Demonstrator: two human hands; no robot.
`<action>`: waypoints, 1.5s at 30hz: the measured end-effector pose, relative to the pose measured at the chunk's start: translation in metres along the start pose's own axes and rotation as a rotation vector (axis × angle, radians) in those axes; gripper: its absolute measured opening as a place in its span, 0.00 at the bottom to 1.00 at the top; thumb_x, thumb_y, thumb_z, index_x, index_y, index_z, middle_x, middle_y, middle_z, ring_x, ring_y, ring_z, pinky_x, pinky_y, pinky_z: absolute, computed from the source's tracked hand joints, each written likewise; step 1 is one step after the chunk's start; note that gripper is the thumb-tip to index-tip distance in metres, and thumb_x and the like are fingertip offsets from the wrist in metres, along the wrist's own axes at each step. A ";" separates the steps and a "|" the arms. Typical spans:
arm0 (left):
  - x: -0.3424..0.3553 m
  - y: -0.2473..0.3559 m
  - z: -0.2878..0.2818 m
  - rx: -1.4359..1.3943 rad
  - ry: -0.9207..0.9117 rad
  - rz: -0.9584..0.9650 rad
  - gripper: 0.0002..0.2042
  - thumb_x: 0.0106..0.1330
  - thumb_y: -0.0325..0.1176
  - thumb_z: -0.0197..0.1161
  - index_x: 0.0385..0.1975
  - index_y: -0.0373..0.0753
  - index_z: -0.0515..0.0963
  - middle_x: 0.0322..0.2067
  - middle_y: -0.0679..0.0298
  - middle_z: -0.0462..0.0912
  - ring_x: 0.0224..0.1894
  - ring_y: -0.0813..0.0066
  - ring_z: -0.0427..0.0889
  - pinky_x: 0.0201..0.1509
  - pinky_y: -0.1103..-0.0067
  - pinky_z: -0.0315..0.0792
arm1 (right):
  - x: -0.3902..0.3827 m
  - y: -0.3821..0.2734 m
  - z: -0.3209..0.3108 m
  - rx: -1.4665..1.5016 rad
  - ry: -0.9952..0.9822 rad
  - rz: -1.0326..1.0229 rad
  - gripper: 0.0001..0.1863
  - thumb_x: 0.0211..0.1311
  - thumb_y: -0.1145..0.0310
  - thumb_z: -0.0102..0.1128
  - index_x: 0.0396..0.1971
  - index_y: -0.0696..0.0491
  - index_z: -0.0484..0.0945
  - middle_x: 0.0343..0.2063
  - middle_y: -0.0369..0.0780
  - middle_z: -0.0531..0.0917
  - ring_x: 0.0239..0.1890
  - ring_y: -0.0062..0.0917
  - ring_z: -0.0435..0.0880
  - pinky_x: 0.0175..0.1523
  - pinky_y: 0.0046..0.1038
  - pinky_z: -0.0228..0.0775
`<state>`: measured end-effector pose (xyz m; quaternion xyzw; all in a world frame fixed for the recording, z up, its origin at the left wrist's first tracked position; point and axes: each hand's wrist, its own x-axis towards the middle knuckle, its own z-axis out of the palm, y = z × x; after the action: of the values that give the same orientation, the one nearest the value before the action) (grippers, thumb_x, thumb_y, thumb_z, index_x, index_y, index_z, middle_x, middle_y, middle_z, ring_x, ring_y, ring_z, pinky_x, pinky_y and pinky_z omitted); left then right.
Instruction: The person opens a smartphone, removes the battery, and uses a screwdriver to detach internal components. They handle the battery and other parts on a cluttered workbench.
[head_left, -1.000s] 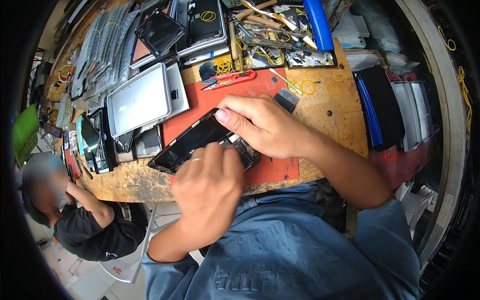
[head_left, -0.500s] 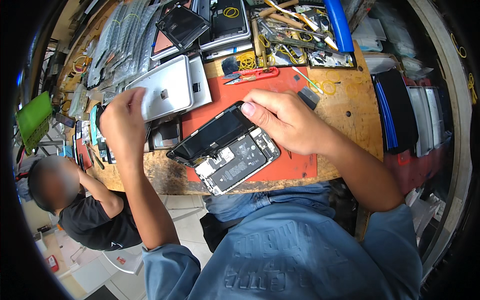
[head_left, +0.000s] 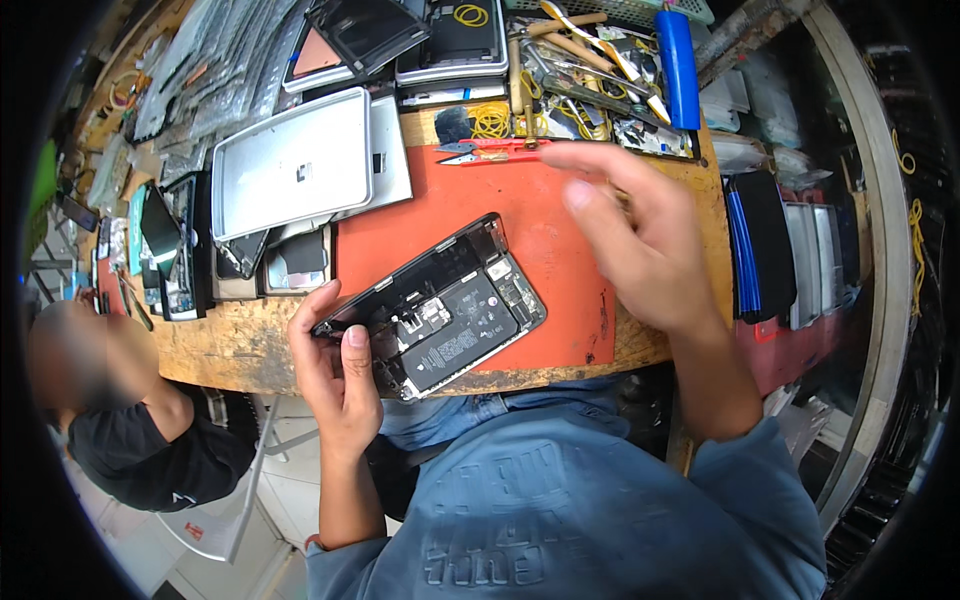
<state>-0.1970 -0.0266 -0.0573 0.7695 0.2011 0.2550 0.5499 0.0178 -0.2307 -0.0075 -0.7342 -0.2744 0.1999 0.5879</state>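
Note:
An opened smartphone (head_left: pixel 462 338) shows its black battery and circuit parts, with its dark screen panel (head_left: pixel 425 268) tilted up along the far side. My left hand (head_left: pixel 340 375) grips the phone's left end, thumb on the near side and fingers behind the panel. Over the right part of the red mat (head_left: pixel 560 260), my right hand (head_left: pixel 645 235) is raised with thumb and forefinger apart; I see nothing held in it. Just left of its forefinger lie red-handled snips (head_left: pixel 490 152) on the mat's far edge. The mat behind that hand is hidden.
Silver tablet back covers (head_left: pixel 290 165) are stacked at the left. Behind the mat stand a tray of tools and yellow rubber bands (head_left: pixel 590 75) and a blue cylinder (head_left: pixel 678 70). A person in black (head_left: pixel 165 440) sits at the left. The wooden table edge (head_left: pixel 230 350) curves nearby.
My left hand has come down from above the covers and taken the phone's left end. My right hand has let go of the phone's far corner and moved right.

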 end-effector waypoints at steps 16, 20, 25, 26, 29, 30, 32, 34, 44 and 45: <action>-0.017 -0.020 -0.013 0.079 -0.085 0.251 0.20 0.79 0.23 0.57 0.68 0.28 0.65 0.60 0.51 0.75 0.57 0.69 0.81 0.62 0.74 0.76 | -0.075 -0.026 0.033 0.021 -0.348 0.447 0.33 0.73 0.77 0.59 0.75 0.67 0.62 0.18 0.26 0.67 0.21 0.08 0.63 0.30 0.20 0.59; -0.014 -0.023 -0.012 0.063 -0.113 0.327 0.20 0.80 0.24 0.57 0.68 0.29 0.65 0.61 0.53 0.74 0.57 0.70 0.80 0.62 0.75 0.74 | -0.068 -0.024 0.034 0.162 -0.255 0.563 0.27 0.74 0.75 0.60 0.70 0.64 0.68 0.17 0.24 0.68 0.21 0.06 0.63 0.27 0.17 0.54; -0.016 -0.024 -0.010 0.075 -0.096 0.304 0.20 0.80 0.25 0.57 0.68 0.28 0.66 0.63 0.52 0.74 0.56 0.70 0.80 0.61 0.76 0.74 | -0.056 -0.013 0.028 0.296 -0.168 0.581 0.19 0.74 0.76 0.60 0.61 0.63 0.73 0.19 0.23 0.69 0.21 0.04 0.63 0.26 0.17 0.53; -0.016 -0.023 -0.010 0.079 -0.099 0.293 0.20 0.80 0.25 0.57 0.68 0.28 0.66 0.64 0.51 0.74 0.56 0.70 0.80 0.61 0.76 0.74 | -0.054 -0.014 0.026 0.258 -0.149 0.529 0.18 0.74 0.76 0.60 0.61 0.63 0.73 0.18 0.23 0.68 0.21 0.04 0.63 0.26 0.17 0.53; -0.015 -0.013 -0.009 0.124 -0.054 0.250 0.18 0.79 0.21 0.56 0.65 0.25 0.68 0.55 0.44 0.82 0.53 0.62 0.86 0.60 0.72 0.78 | -0.037 -0.021 0.019 0.131 -0.092 0.375 0.17 0.75 0.74 0.61 0.60 0.60 0.76 0.16 0.22 0.65 0.20 0.05 0.62 0.26 0.19 0.51; -0.017 -0.010 -0.008 0.097 -0.051 0.198 0.18 0.79 0.22 0.56 0.65 0.25 0.69 0.56 0.44 0.81 0.54 0.62 0.85 0.61 0.72 0.77 | -0.028 -0.019 0.018 0.085 -0.122 0.303 0.17 0.76 0.72 0.62 0.60 0.60 0.76 0.17 0.23 0.67 0.21 0.05 0.63 0.26 0.19 0.52; -0.020 -0.001 -0.011 0.046 -0.044 0.097 0.18 0.78 0.23 0.56 0.64 0.25 0.69 0.58 0.44 0.80 0.57 0.61 0.84 0.64 0.70 0.75 | -0.008 -0.017 0.019 -0.006 -0.181 0.156 0.18 0.77 0.68 0.63 0.59 0.60 0.77 0.18 0.25 0.70 0.22 0.07 0.66 0.26 0.20 0.55; -0.014 0.010 -0.012 0.183 0.006 0.187 0.17 0.77 0.24 0.56 0.63 0.25 0.71 0.57 0.44 0.79 0.58 0.59 0.82 0.65 0.69 0.72 | 0.002 0.000 0.025 0.033 -0.199 0.016 0.17 0.82 0.61 0.56 0.57 0.59 0.81 0.17 0.24 0.71 0.19 0.06 0.66 0.24 0.16 0.55; -0.035 0.067 -0.003 -1.013 -0.532 -0.907 0.38 0.76 0.26 0.54 0.82 0.34 0.43 0.31 0.48 0.84 0.15 0.79 0.72 0.20 0.85 0.66 | 0.012 0.013 0.032 0.233 -0.284 0.097 0.21 0.86 0.58 0.49 0.35 0.58 0.80 0.24 0.27 0.76 0.29 0.09 0.72 0.33 0.22 0.67; -0.036 0.066 0.003 -1.053 -0.548 -0.911 0.41 0.76 0.26 0.54 0.84 0.37 0.38 0.33 0.45 0.85 0.15 0.77 0.73 0.20 0.84 0.66 | 0.013 0.016 0.032 0.247 -0.292 0.114 0.21 0.86 0.58 0.49 0.34 0.57 0.79 0.24 0.26 0.74 0.29 0.09 0.70 0.32 0.22 0.65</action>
<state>-0.2219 -0.0705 -0.0017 0.2810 0.2069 -0.1364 0.9272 0.0106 -0.2013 -0.0299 -0.6342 -0.2881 0.3691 0.6152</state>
